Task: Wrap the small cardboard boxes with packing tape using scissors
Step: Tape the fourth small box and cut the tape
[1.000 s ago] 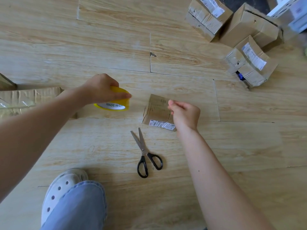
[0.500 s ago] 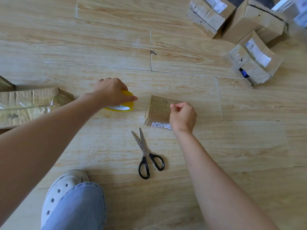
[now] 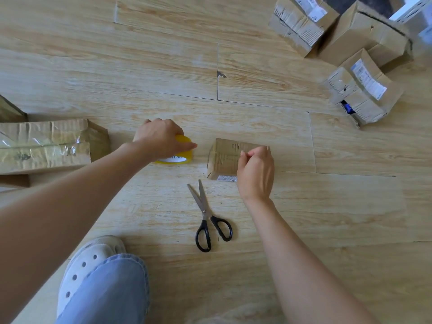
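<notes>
A small cardboard box point(image 3: 224, 157) with a barcode label lies on the wooden floor at the centre. My right hand point(image 3: 256, 174) hovers over its right half, thumb and forefinger pinched together as if on the end of clear tape; the strip itself barely shows. To the left of the box, my left hand point(image 3: 159, 137) grips a yellow roll of packing tape point(image 3: 181, 157) from above, with the roll down at the floor. Black-handled scissors point(image 3: 205, 213) lie slightly open on the floor just in front of the box, touched by neither hand.
Three more cardboard boxes, a low one point(image 3: 364, 90), a labelled one point(image 3: 301, 22) and a plain one point(image 3: 367, 36), are clustered at the back right. A larger taped carton point(image 3: 46, 146) lies at the left edge. My white shoe point(image 3: 86, 260) and jeans leg are at the bottom left.
My left hand has lowered the tape roll from a raised tilt down to the floor. My right hand has shifted slightly right over the box, still pinched.
</notes>
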A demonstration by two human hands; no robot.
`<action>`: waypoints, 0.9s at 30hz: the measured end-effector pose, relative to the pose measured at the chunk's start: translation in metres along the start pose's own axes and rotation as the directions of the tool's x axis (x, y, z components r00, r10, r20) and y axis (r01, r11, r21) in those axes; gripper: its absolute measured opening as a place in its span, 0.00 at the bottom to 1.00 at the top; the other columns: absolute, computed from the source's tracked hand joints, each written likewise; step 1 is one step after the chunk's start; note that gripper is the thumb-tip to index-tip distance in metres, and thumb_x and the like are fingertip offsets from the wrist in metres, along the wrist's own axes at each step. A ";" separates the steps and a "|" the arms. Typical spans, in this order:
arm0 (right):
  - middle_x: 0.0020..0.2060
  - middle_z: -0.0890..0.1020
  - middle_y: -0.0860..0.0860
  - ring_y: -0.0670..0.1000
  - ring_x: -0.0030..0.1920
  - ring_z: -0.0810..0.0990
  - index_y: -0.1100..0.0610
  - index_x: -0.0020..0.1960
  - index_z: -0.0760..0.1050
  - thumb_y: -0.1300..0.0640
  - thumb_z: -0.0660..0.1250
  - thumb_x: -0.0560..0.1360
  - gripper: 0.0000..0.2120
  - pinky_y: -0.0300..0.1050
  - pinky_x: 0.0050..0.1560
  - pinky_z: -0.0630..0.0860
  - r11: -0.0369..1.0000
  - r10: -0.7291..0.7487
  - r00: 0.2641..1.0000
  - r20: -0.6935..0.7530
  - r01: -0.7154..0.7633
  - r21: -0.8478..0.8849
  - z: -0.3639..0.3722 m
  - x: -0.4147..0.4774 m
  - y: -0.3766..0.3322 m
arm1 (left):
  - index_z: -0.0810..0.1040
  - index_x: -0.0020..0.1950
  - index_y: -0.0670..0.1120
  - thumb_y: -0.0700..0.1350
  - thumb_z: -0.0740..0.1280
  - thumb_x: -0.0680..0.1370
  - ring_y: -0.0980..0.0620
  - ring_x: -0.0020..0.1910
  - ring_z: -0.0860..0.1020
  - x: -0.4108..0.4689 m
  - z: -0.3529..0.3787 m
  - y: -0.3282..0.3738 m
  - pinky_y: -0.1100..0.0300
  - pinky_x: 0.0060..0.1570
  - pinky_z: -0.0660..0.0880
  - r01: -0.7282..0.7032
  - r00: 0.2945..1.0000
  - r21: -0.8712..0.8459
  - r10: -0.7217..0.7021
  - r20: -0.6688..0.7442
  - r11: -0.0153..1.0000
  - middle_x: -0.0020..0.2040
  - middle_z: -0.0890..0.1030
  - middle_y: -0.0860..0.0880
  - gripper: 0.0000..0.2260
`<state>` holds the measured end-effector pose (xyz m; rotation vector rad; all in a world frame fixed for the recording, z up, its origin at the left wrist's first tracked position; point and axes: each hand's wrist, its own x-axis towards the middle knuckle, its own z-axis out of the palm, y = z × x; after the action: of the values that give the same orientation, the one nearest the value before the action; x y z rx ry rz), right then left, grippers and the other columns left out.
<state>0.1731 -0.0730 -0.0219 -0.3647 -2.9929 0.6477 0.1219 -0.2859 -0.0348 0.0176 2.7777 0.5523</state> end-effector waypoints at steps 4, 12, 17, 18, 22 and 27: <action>0.63 0.73 0.60 0.58 0.62 0.73 0.66 0.70 0.62 0.55 0.64 0.79 0.25 0.48 0.60 0.71 0.999 0.026 0.998 -0.059 -0.028 -0.025 -0.002 -0.001 0.002 | 0.81 0.45 0.52 0.68 0.65 0.71 0.50 0.40 0.68 -0.001 0.002 -0.001 0.57 0.46 0.61 -0.004 0.999 -0.024 0.003 -0.051 1.000 0.32 0.70 0.56 0.20; 0.77 0.34 0.46 0.46 0.76 0.32 0.51 0.77 0.31 0.36 0.36 0.79 0.33 0.51 0.76 0.34 0.849 -0.379 0.815 0.439 0.495 -0.184 0.009 -0.014 0.011 | 0.83 0.46 0.51 0.69 0.64 0.71 0.49 0.42 0.71 -0.006 0.009 -0.004 0.56 0.49 0.63 -0.029 0.999 -0.037 0.027 -0.045 0.999 0.37 0.77 0.51 0.23; 0.76 0.31 0.51 0.49 0.76 0.30 0.57 0.77 0.29 0.27 0.37 0.73 0.46 0.52 0.77 0.35 0.905 -0.254 0.861 0.441 0.372 -0.205 0.003 -0.017 0.017 | 0.82 0.45 0.51 0.70 0.64 0.69 0.50 0.41 0.71 -0.007 0.008 -0.003 0.57 0.47 0.62 -0.031 0.999 -0.062 0.030 -0.022 0.998 0.33 0.74 0.55 0.24; 0.75 0.30 0.52 0.50 0.76 0.30 0.58 0.77 0.30 0.25 0.42 0.72 0.49 0.52 0.76 0.34 0.910 -0.260 0.860 0.440 0.371 -0.186 0.001 -0.015 0.014 | 0.82 0.45 0.51 0.70 0.64 0.69 0.50 0.41 0.72 -0.007 0.008 -0.002 0.57 0.48 0.62 -0.041 0.999 -0.058 0.040 -0.009 0.997 0.33 0.74 0.55 0.24; 0.78 0.36 0.53 0.52 0.77 0.35 0.57 0.78 0.33 0.35 0.70 0.68 0.59 0.51 0.74 0.34 0.839 -0.376 0.753 0.541 0.524 -0.146 -0.003 0.006 -0.009 | 0.82 0.44 0.52 0.71 0.64 0.68 0.50 0.41 0.73 -0.010 0.007 0.000 0.57 0.49 0.62 -0.072 0.997 -0.060 0.073 0.019 0.996 0.35 0.76 0.54 0.23; 0.73 0.63 0.54 0.55 0.73 0.61 0.57 0.79 0.46 0.46 0.78 0.66 0.55 0.51 0.72 0.59 0.723 -0.431 0.696 0.575 0.647 -0.242 -0.006 0.025 -0.026 | 0.79 0.45 0.48 0.62 0.58 0.68 0.45 0.43 0.75 -0.017 -0.013 -0.007 0.57 0.44 0.61 -0.155 0.977 -0.139 0.173 0.124 0.978 0.39 0.79 0.47 0.21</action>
<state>0.1441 -0.0876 -0.0059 0.8250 -3.3985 -0.0132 0.1349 -0.2987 -0.0214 0.2493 2.6176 0.7417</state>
